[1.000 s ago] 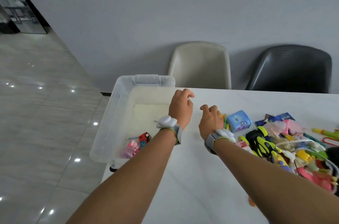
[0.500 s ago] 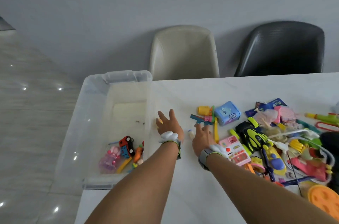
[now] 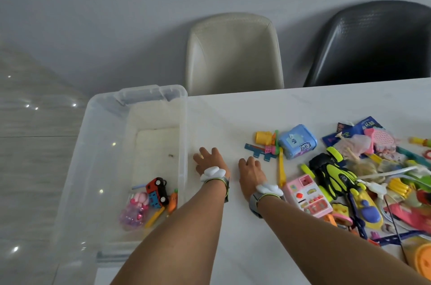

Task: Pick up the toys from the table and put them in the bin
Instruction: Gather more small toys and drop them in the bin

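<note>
Both hands have come off the bin (image 3: 112,156) onto the white table (image 3: 233,116), empty. Left hand (image 3: 210,162) lies flat, fingers spread; right hand (image 3: 250,174) flat, fingers loosely straight. Toys (image 3: 349,179) lie in a heap to the right, nearest the right hand; a few sit in the bin at left. Two chairs (image 3: 233,51) stand beyond.

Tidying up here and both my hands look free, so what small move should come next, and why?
Probably reach the right hand a little to the right for the blue strip lying nearest it. Both hands are open and hold nothing, the left hand is beside the bin, and most toys remain on the table.
</note>
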Motion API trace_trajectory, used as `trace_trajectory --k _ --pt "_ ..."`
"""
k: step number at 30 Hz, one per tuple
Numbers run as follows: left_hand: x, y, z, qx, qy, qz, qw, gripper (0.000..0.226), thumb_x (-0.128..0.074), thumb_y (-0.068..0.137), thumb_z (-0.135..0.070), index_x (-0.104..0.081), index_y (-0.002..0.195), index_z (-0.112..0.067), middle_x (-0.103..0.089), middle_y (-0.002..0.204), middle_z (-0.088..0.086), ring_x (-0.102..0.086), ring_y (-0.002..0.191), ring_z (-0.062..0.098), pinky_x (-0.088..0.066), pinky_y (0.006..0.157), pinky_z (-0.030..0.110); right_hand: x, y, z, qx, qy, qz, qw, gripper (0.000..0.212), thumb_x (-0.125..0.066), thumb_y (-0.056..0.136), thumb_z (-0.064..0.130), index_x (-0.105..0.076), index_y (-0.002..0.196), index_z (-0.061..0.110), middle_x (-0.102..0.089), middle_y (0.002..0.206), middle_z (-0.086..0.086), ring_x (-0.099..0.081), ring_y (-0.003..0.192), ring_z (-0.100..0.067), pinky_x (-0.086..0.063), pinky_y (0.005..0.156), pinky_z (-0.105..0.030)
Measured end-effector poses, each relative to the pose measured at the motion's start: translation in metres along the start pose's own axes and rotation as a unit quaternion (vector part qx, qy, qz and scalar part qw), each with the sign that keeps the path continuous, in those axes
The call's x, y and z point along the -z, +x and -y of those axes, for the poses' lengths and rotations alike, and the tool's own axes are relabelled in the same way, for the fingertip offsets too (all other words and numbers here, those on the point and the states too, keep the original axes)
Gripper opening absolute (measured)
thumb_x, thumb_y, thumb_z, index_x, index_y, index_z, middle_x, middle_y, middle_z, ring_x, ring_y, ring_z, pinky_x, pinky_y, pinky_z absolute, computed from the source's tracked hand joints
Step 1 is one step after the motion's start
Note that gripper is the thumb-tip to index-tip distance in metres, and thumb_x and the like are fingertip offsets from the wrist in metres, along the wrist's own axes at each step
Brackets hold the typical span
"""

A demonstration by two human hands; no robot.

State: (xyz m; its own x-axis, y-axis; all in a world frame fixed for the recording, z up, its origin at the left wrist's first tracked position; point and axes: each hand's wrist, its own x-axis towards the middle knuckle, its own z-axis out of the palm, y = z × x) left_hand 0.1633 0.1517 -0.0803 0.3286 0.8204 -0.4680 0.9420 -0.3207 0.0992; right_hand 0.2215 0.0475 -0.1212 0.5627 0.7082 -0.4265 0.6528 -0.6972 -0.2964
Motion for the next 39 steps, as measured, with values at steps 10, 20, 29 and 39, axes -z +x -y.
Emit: trace_trajectory --k 10,20,29,39 --pt "-0.007 0.001 -0.005 -0.02 0.035 -0.007 0.999 0.042 -0.058 0.09 -0.007 -0.038 0.125 -0.019 -0.036 0.127 0.01 -0.038 0.117 0.032 -0.044 0.071 0.038 0.031 0.02 -0.026 -0.12 -0.012 -0.047 0.992 0.048 -0.038 0.098 0.018 -0.029 0.145 0.008 -0.05 0.132 -0.019 -0.055 0.115 -0.037 -0.043 0.095 -0.042" --pt "0.006 0.003 -0.037 -0.129 -0.066 -0.026 0.989 0.03 -0.034 0.103 -0.022 -0.041 0.132 -0.019 -0.05 0.126 0.011 -0.043 0.113 0.035 -0.043 0.073 0.04 0.037 0.011 -0.022 -0.087 -0.005 0.022 0.996 0.043 -0.061 0.085 0.048 -0.054 0.11 0.014 -0.066 0.104 -0.007 -0.066 0.094 -0.028 -0.042 0.064 -0.03" --pt "0.021 0.011 -0.082 -0.3 0.023 -0.08 0.95 0.071 -0.044 0.091 -0.002 -0.027 0.152 -0.036 -0.031 0.151 0.003 -0.047 0.115 0.034 -0.05 0.069 0.04 0.014 -0.013 -0.036 -0.15 0.078 0.005 0.986 0.045 -0.052 0.072 0.059 -0.044 0.092 0.02 -0.065 0.089 -0.001 -0.053 0.068 -0.025 -0.027 0.048 -0.028" --pt "0.026 0.011 -0.113 -0.399 0.175 0.045 0.899 0.035 -0.04 0.096 -0.01 -0.047 0.126 -0.024 -0.042 0.136 0.004 -0.05 0.113 0.036 -0.043 0.074 0.038 0.009 -0.02 -0.043 -0.148 0.084 0.008 0.985 0.045 -0.048 0.074 0.062 -0.043 0.093 0.021 -0.056 0.079 0.002 -0.051 0.065 -0.026 -0.031 0.049 -0.031"
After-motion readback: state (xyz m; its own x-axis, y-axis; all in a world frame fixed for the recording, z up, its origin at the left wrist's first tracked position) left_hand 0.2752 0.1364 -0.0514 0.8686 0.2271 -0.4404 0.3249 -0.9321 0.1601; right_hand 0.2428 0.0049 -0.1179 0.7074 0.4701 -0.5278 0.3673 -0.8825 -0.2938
